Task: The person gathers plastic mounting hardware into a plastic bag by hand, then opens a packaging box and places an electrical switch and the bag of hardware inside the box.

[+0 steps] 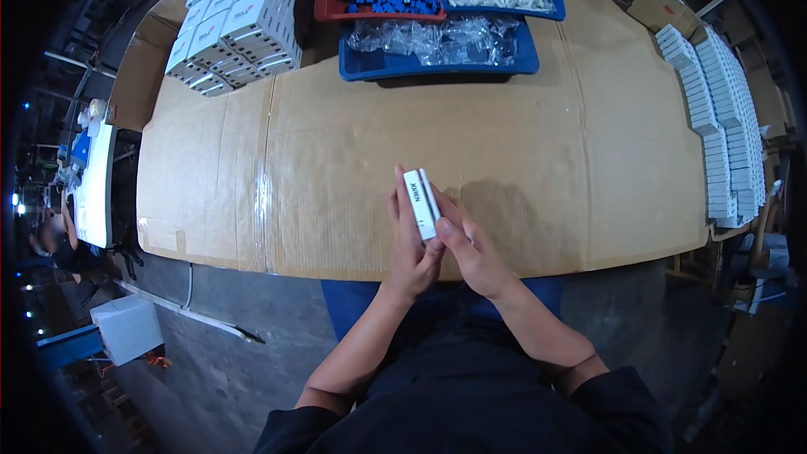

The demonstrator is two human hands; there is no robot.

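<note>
A small, narrow white box [418, 204] with dark print is held upright above the near edge of the cardboard-covered table [353, 168]. My left hand [408, 254] closes around its left side, fingers reaching up along it. On the other side, my right hand [472, 254] grips the box with the thumb near its lower end. A dark gap runs along the box's right side, next to a thin white strip. My palms hide the back of the box and part of its right side.
At the back are a red tray [378, 17] of blue parts, a blue tray [504, 11] of small white parts and a blue tray [437, 70] of clear plastic bags. White cartons [244, 25] are piled back left; thin white boxes [727, 134] are stacked at right.
</note>
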